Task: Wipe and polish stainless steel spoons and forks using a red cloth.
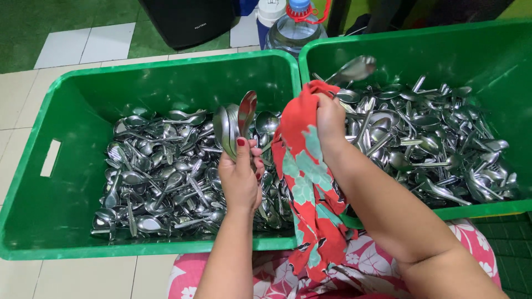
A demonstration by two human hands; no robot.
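My left hand (239, 171) grips a bunch of several steel spoons (235, 123) by their handles, bowls pointing up, over the left green crate (66, 105). My right hand (330, 120) is wrapped in a red cloth with pale green patches (302, 182) and holds one spoon (354, 68) through it, its bowl sticking up above the right green crate (443, 47). The cloth hangs down between the two crates to my lap. Both crates hold piles of loose steel spoons, the left pile (160, 177) and the right pile (438, 138).
A clear plastic water bottle with a blue cap (293, 27) and a black box (188, 19) stand behind the crates. The floor shows pale tiles (22, 105) and green matting (33, 22). My lap is covered by pink floral fabric (366, 260).
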